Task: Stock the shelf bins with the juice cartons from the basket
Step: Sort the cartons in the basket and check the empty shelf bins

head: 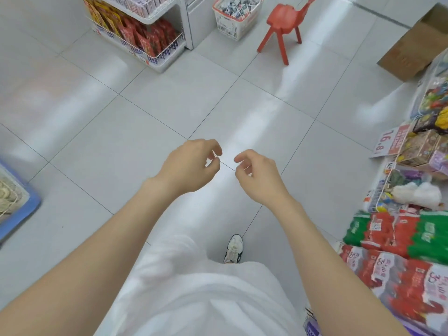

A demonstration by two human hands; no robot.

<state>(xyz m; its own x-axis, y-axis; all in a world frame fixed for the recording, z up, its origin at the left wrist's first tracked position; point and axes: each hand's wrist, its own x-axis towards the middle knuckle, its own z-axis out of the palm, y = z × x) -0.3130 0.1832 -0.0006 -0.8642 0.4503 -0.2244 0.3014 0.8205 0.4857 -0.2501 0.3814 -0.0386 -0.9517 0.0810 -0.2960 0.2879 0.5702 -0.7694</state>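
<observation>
Both hands hang in front of the person over the pale tiled floor (145,105), near each other but not touching. The left hand (191,166) has its fingers loosely curled, thumb and forefinger tips close together, and it holds nothing. The right hand (257,175) mirrors it, with slack, half-bent fingers pointing toward the left hand, and it too grips nothing and touches nothing. Both forearms are bare.

The basket (230,25) stands on the floor at the far end of the view, well apart from the hands. It is white with a red rim and is heaped with small juice cartons (240,6), whose print is too small to read. Just to its left stands the white shelf unit, whose lower wire shelf bins (135,48) are packed with upright red packets (145,37); an upper tier holds pale packs. A red stool (282,18) stands just to the right of the basket, and a cardboard box (412,49) lies farther right.

Along the right edge runs a low display of goods: bagged toys, a price sign (388,141) and red and green multipacks (388,234). A blue crate (24,209) pokes in at the left edge. Below the arms show the person's white clothing (194,287) and one light shoe (234,248) on the tiles.
</observation>
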